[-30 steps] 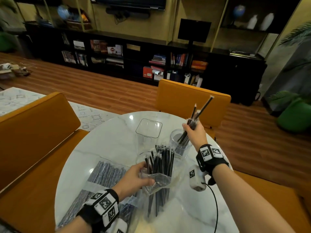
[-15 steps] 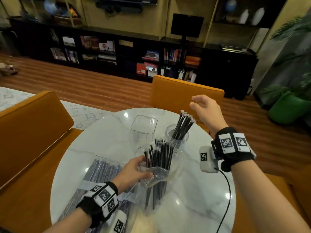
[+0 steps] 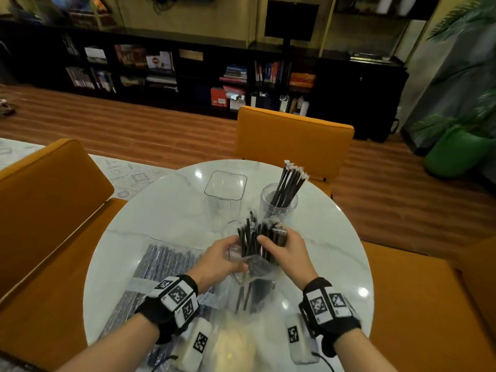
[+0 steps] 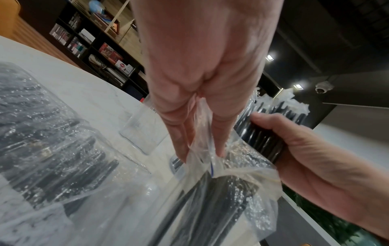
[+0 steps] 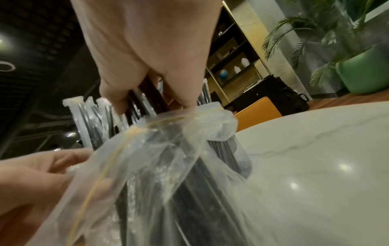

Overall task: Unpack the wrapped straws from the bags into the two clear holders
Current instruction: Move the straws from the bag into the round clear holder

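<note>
An opened clear bag [image 3: 252,267] of wrapped black straws [image 3: 255,237] stands at the table's middle. My left hand [image 3: 220,261] pinches the bag's mouth [image 4: 202,149]. My right hand [image 3: 284,251] grips a bunch of straws [image 4: 263,141] that stick out of the bag, thumb on one side, fingers [image 5: 118,99] on the other. Behind them a round clear holder [image 3: 279,208] holds several wrapped straws [image 3: 290,183] that lean right. A square clear holder [image 3: 224,194] stands to its left with nothing in it.
Another bag of straws [image 3: 161,267] lies flat on the white marble table [image 3: 322,237] at the left. Orange chairs [image 3: 292,135] stand round the table, one across [image 5: 258,109] and one at the left [image 3: 48,194]. A green plant pot [image 3: 453,154] stands on the floor at the right.
My right hand let go of a bunch of straws in the round holder, rose away, then came back down and took hold of straws in the bag. The left hand kept the bag.
</note>
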A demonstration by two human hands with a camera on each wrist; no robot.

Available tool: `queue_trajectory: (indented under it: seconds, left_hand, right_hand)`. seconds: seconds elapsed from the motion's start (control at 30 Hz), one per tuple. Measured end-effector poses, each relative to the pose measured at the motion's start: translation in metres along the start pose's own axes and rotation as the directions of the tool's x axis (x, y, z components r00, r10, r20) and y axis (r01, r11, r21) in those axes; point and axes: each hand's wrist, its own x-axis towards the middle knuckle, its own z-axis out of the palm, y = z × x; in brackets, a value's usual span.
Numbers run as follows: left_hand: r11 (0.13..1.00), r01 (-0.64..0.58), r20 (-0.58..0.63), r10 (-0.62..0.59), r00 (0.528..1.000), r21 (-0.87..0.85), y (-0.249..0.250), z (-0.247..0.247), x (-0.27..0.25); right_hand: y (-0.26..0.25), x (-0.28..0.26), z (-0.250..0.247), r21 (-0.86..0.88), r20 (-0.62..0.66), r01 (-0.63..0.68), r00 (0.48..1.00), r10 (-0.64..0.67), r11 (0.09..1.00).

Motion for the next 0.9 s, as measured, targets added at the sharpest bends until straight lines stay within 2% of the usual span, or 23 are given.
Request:
queue_trajectory:
  seconds: [0.2, 0.4, 0.53, 0.73, 0.9]
  left_hand:
    - [0.997, -0.044, 0.005, 0.044, 0.999, -0.06, -0.002, 0.005, 0.001]
    - [0.995, -0.081, 0.041, 0.084, 0.996, -0.066, -0.001, 0.004, 0.006]
    - [0.998, -0.057, 0.043, 0.058, 0.997, -0.03, -0.003, 0.002, 0.009]
    - [0.996, -0.062, 0.027, 0.064, 0.998, -0.065, -0.004, 0.001, 0.01]
    - [0.996, -0.074, 0.018, 0.075, 0.997, -0.048, -0.003, -0.003, 0.01]
  right_hand:
    - [-0.022, 0.0, -0.028, 0.076, -0.103, 0.005, 0.995, 0.003, 0.997]
    - [-0.062, 0.007, -0.048, 0.178, -0.2, 0.114, 0.977, -0.077, 0.977]
    - [-0.076, 0.011, -0.057, 0.21, -0.246, 0.158, 0.964, -0.104, 0.965]
    - [-0.092, 0.018, -0.073, 0.187, -0.246, 0.168, 0.962, -0.119, 0.968]
    - [-0.121, 0.023, -0.091, 0.274, -0.278, 0.173, 0.956, -0.095, 0.946]
